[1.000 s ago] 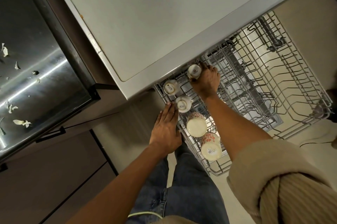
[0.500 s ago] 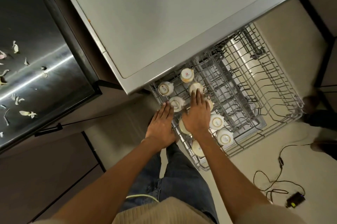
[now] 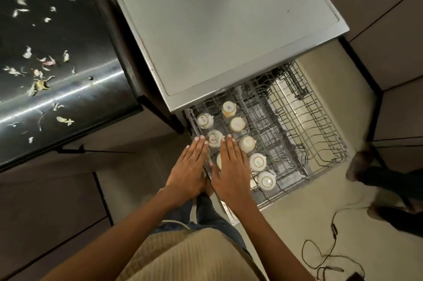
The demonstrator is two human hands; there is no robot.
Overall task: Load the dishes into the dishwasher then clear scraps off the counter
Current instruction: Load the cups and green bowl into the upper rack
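Waiting on the dark worktop [image 3: 68, 88]: scattered scraps [image 3: 37, 85], uncleared. Resting flat, fingers straight, grasping nothing: left hand [image 3: 188, 169], right hand [image 3: 231, 170], over the pulled-out rack [image 3: 320, 143] holding upturned cups [image 3: 238, 124]. Loading seemingly done; rack unclosed.

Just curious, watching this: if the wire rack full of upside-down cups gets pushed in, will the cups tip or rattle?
Probably a little rattle. The cups look like hard ceramic sitting loosely upside down in the wire rack, so they may clink. Tipping seems unlikely: their wide rims face down. Both flat hands, left hand and right hand, suggest a gentle push.
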